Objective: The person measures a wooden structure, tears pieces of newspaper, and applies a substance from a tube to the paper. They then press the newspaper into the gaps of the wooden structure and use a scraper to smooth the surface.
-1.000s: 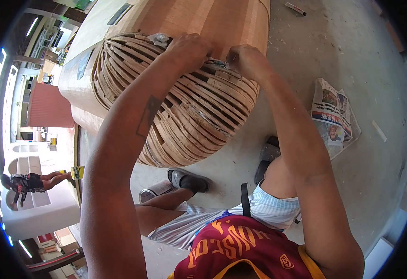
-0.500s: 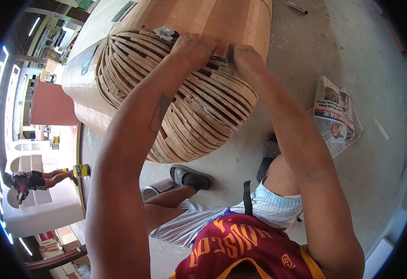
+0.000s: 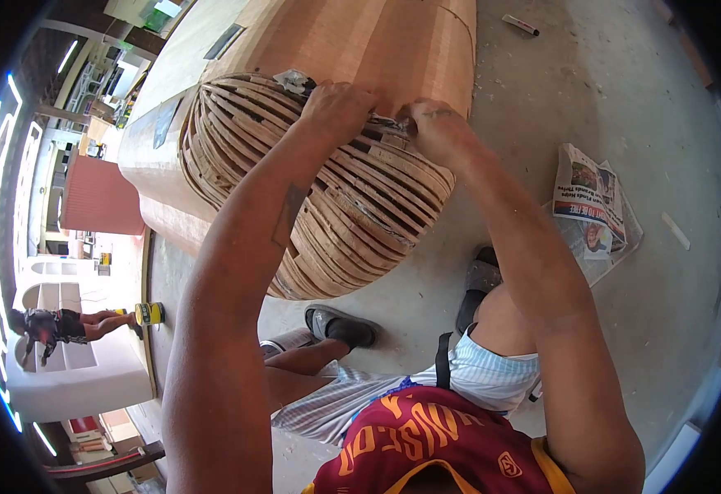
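Observation:
A large wooden form (image 3: 368, 49) with a smooth panelled side fills the top of the view. Its rounded end (image 3: 352, 222) is built of many thin curved wood strips with dark gaps. My left hand (image 3: 340, 111) is curled at the edge where strips meet panel, its fingertips mostly hidden. Just right of it, my right hand (image 3: 438, 128) is closed at the same edge, thumb side toward the left hand. Between them shows a greyish ragged strip (image 3: 389, 123), which I cannot identify. Beside my left hand lies a crumpled pale scrap (image 3: 294, 81).
Newspaper sheets (image 3: 587, 198) lie on the concrete floor (image 3: 525, 107) at right, with a small tube (image 3: 521, 25) farther up. At left, another person (image 3: 51, 325) stands near a yellow-labelled bucket (image 3: 149, 314). A pink ribbed block (image 3: 101, 193) stands beyond the form.
The form sits slightly lower in view. My right hand has turned, showing more of its back, and both hands remain at the edge. The person in the background has shifted their arms.

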Available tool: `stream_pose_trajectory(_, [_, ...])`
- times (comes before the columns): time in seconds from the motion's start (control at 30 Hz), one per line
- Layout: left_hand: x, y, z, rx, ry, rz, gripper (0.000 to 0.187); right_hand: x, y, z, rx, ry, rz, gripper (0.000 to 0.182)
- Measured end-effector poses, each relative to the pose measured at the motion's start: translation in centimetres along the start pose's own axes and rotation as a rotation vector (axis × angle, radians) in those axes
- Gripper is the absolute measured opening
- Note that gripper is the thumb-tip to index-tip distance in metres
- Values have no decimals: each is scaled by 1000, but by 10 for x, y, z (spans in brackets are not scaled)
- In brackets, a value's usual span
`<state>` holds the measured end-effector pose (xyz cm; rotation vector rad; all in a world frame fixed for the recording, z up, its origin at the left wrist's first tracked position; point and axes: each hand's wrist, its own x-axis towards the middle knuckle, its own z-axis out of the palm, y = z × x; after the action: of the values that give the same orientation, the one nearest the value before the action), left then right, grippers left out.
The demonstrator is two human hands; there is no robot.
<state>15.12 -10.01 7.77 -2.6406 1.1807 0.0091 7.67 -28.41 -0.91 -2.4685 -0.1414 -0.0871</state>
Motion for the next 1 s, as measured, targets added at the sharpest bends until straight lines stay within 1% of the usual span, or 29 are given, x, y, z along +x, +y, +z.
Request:
stream_pose_trajectory(0.1, [-2,2,-2,-21,35,13,19,-1,-11,-8,128,172,-140,27])
stream_pose_trajectory(0.17, [-4,-2,2,-36,102,37,20,15,-1,33,35,185,-106,25])
stream_pose_trajectory(0.2, [-5,-3,5,-46,150,58,21,19,-4,40,-10,192,-87,24])
stream_pose_trajectory(0.23, [-6,-6,8,-58,196,79,21,23,-3,45,28,190,-71,24])
stream_pose_trajectory(0.33, [-8,-9,7,26,135,61,22,28,-9,50,118,195,-43,24])
stream_pose_trajectory(0.4, [-12,-10,-8,125,119,112,22,23,-13,46,146,225,-41,24])
stream_pose_trajectory(0.53, [-18,-19,-16,226,85,214,20,18,-23,30,134,159,-41,26])
stream_pose_trajectory(0.6, [-15,-21,-8,205,141,237,19,22,-23,31,91,121,-10,27])
stream_pose_trajectory(0.63, [-12,-22,-1,192,170,252,19,21,-22,32,74,160,-44,28])
stream_pose_trajectory(0.7, [-7,-28,7,152,149,240,18,18,-24,33,36,236,-114,32])
stream_pose_trajectory(0.73, [-6,-30,11,131,134,236,18,15,-27,31,43,214,-88,33])
stream_pose_trajectory(0.8, [-6,-31,15,93,198,231,18,14,-31,24,57,170,-42,35])
stream_pose_trajectory(0.9, [-8,-26,13,90,243,210,23,16,-33,24,125,154,-72,36])
stream_pose_trajectory(1.0, [-9,-20,8,105,204,163,35,26,-32,48,142,348,-88,35])
